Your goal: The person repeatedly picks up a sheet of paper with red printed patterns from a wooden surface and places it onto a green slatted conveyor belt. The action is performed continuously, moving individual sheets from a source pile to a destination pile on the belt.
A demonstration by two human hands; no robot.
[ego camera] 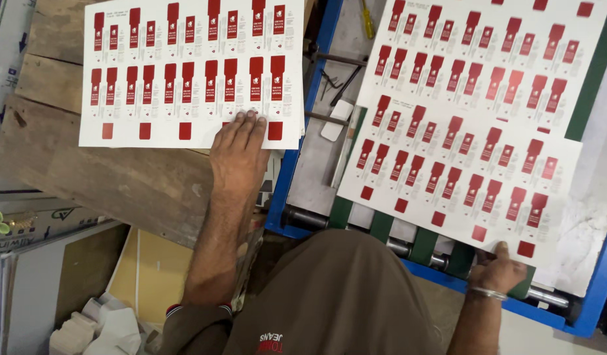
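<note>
Stack: left hand (241, 148), fingers together, lies flat on printed sheets (188, 69) piled on wooden bench (113, 174).
Machine: right hand (497, 268) pinches next sheet (461, 177) (near corner) on blue-framed feeder (287, 190); more sheets wait behind.

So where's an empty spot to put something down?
The bare wooden table below the stack of printed sheets and beside the left hand is free. A smaller grey metal strip lies between that stack and the sheet on the machine, though tools crowd its top. Near the right hand, sheets and rollers fill everything.
</note>
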